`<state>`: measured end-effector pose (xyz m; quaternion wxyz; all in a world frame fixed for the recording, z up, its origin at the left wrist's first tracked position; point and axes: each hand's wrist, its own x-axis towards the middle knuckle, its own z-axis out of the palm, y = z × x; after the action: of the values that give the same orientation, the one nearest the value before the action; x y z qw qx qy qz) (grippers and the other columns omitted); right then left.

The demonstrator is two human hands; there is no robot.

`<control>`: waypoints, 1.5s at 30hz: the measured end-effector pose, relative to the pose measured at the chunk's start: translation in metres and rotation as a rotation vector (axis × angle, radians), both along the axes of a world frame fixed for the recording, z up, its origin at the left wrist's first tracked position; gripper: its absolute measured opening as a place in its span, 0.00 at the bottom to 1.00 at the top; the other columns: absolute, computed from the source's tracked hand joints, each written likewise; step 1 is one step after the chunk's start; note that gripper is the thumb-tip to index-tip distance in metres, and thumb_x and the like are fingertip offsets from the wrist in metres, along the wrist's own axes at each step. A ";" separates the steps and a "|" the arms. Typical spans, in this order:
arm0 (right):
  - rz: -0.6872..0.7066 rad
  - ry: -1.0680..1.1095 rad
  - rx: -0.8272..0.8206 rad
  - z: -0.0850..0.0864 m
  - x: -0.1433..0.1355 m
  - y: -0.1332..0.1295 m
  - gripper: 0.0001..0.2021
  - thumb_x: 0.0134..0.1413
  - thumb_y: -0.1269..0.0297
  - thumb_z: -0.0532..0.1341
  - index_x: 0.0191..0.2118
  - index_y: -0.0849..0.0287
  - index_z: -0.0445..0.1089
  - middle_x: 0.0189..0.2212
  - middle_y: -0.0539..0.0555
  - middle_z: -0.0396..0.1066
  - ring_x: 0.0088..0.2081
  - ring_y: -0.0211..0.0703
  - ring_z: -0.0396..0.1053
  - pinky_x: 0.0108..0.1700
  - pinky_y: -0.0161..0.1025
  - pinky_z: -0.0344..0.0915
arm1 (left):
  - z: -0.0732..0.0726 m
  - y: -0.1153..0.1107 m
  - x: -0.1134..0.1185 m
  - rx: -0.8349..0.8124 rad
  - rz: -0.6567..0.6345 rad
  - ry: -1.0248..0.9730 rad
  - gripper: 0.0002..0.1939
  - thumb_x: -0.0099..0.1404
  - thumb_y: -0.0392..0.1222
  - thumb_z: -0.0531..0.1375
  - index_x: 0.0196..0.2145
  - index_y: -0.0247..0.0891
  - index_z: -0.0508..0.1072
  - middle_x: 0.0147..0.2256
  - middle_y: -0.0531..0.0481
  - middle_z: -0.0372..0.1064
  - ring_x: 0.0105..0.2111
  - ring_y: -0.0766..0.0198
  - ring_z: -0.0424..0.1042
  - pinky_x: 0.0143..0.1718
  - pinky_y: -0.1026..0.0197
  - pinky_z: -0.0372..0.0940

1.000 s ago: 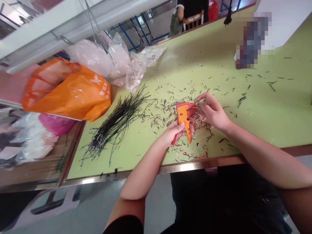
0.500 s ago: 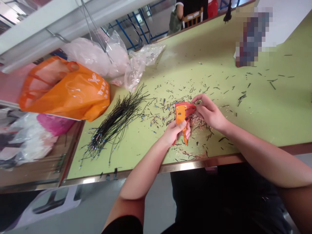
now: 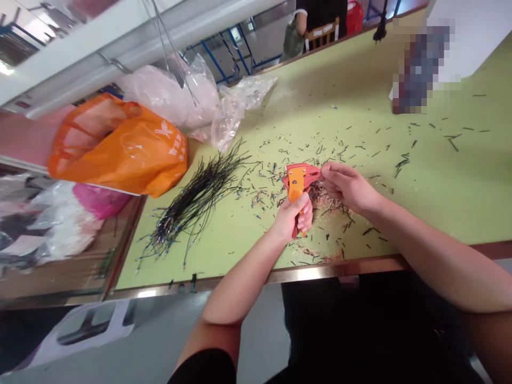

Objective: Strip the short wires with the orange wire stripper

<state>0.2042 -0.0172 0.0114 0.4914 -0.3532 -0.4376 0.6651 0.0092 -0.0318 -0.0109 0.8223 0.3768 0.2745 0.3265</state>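
My left hand (image 3: 296,214) is wrapped round the handles of an orange and red hand tool (image 3: 296,180), whose jaws point right. At the tip of those jaws, my right hand (image 3: 343,182) has its thumb and forefinger pinched together; anything between them is too small to make out. Under and around both hands lie copper strands (image 3: 326,198) and short black offcuts. To the left, a bundle of thin black wires (image 3: 196,192) with small blue ends rests on the green table (image 3: 232,250).
An orange bag (image 3: 132,152) and clear plastic bags (image 3: 176,96) lie at the left, under a white rail (image 3: 160,40). A white box (image 3: 476,37) stands at the back right. Across the table a person's arm (image 3: 301,24) shows beside a wooden chair.
My left hand has squeezed the tool's handles closer together. My right hand's fingers have drawn together at the jaws. The whole view has shifted slightly.
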 end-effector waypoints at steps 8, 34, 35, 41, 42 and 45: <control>0.045 0.140 -0.017 0.015 -0.007 -0.012 0.11 0.65 0.57 0.64 0.33 0.55 0.65 0.18 0.40 0.43 0.20 0.33 0.35 0.23 0.37 0.37 | 0.009 -0.007 0.002 -0.066 -0.006 -0.099 0.31 0.58 0.69 0.68 0.26 0.39 0.65 0.16 0.60 0.55 0.12 0.73 0.53 0.13 0.67 0.54; -0.226 -0.773 0.532 0.009 -0.018 -0.030 0.12 0.66 0.64 0.58 0.29 0.54 0.63 0.17 0.45 0.67 0.19 0.36 0.59 0.26 0.36 0.53 | -0.004 0.003 -0.002 0.252 0.198 0.072 0.16 0.60 0.51 0.71 0.31 0.35 0.76 0.26 0.51 0.71 0.28 0.63 0.72 0.35 0.59 0.69; -0.232 -0.775 0.532 0.008 -0.019 -0.030 0.12 0.65 0.64 0.59 0.28 0.54 0.62 0.17 0.45 0.66 0.18 0.36 0.58 0.26 0.36 0.53 | -0.005 0.004 -0.003 0.260 0.199 0.090 0.16 0.60 0.51 0.71 0.31 0.35 0.76 0.26 0.50 0.72 0.28 0.63 0.72 0.35 0.59 0.70; -0.206 -0.747 0.527 0.009 -0.020 -0.031 0.13 0.67 0.64 0.58 0.29 0.53 0.60 0.17 0.44 0.65 0.18 0.36 0.56 0.25 0.37 0.52 | -0.009 0.004 -0.004 0.281 0.167 0.132 0.17 0.61 0.53 0.71 0.32 0.36 0.75 0.27 0.50 0.72 0.29 0.62 0.73 0.34 0.59 0.70; -0.204 -0.753 0.529 0.009 -0.020 -0.031 0.13 0.67 0.64 0.58 0.29 0.53 0.60 0.17 0.44 0.65 0.18 0.36 0.56 0.25 0.37 0.52 | -0.010 0.004 -0.004 0.284 0.167 0.137 0.17 0.61 0.53 0.71 0.32 0.36 0.75 0.27 0.50 0.72 0.29 0.62 0.73 0.34 0.59 0.70; -0.206 -0.781 0.523 0.008 -0.021 -0.031 0.12 0.66 0.64 0.58 0.29 0.53 0.60 0.17 0.45 0.66 0.18 0.36 0.56 0.26 0.38 0.54 | -0.012 0.005 -0.003 0.288 0.163 0.146 0.19 0.60 0.54 0.71 0.32 0.36 0.74 0.27 0.51 0.72 0.28 0.62 0.73 0.33 0.59 0.70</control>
<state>0.1829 -0.0486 0.0197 0.4260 -0.4824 -0.7049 0.2982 0.0059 -0.0272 -0.0226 0.7085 0.4899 0.3134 0.3997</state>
